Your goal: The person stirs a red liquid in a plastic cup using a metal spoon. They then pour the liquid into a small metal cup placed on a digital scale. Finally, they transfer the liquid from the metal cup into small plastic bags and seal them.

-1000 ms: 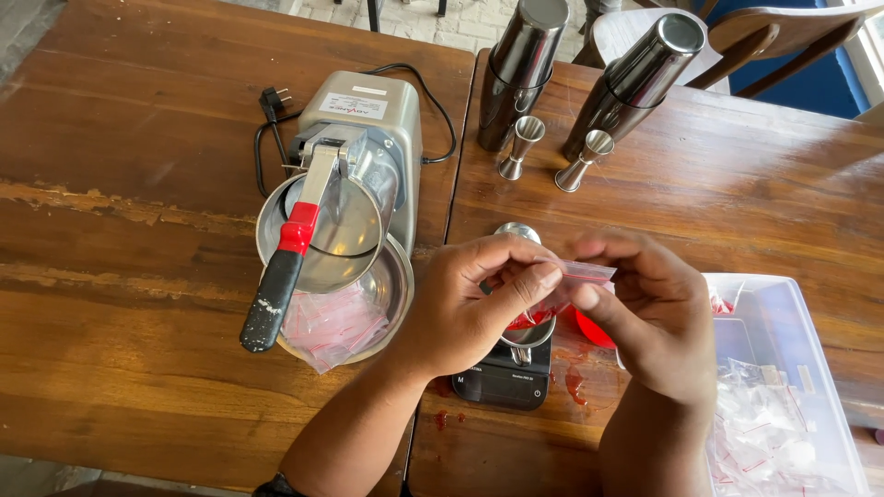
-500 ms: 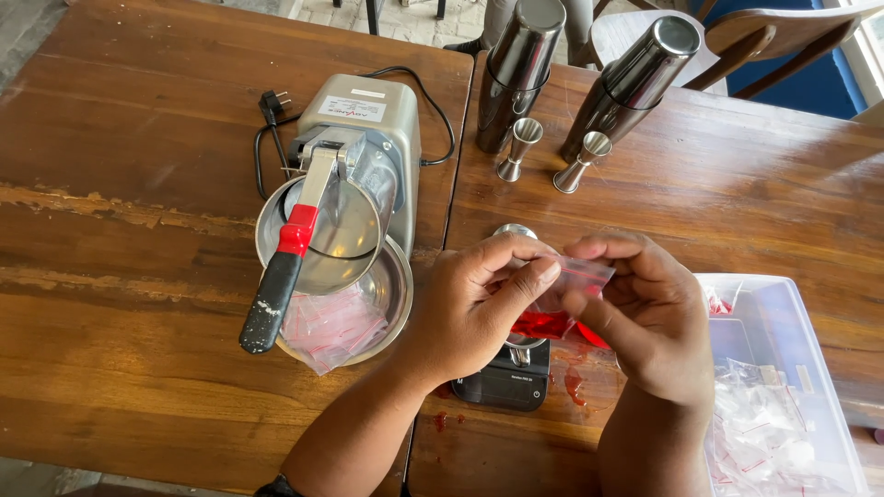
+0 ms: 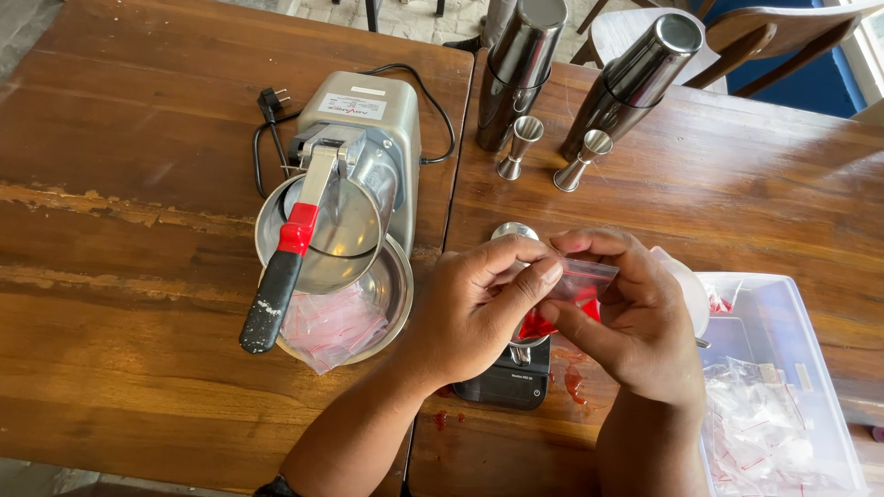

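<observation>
My left hand (image 3: 479,308) and my right hand (image 3: 635,317) meet over the table's middle and both pinch a small clear zip bag (image 3: 575,293) with red sauce inside. The fingers press along the bag's top edge. Right beneath the bag, a small metal cup (image 3: 523,348) stands on a black digital scale (image 3: 502,382); my hands hide most of both. A white bowl (image 3: 686,285) peeks out behind my right hand.
A grey ice-shaver machine (image 3: 364,147) with a red-and-black lever (image 3: 281,276) stands left, a metal bowl (image 3: 387,304) holding clear bags under it. Two steel shaker tins (image 3: 520,64) and two jiggers (image 3: 525,143) stand behind. A clear plastic tub (image 3: 783,322) of small bags lies right. Red drips (image 3: 575,382) mark the wood.
The bag has tilted and shifted slightly in my fingers, with the red sauce now gathered lower between my hands. Both hands stay over the scale.
</observation>
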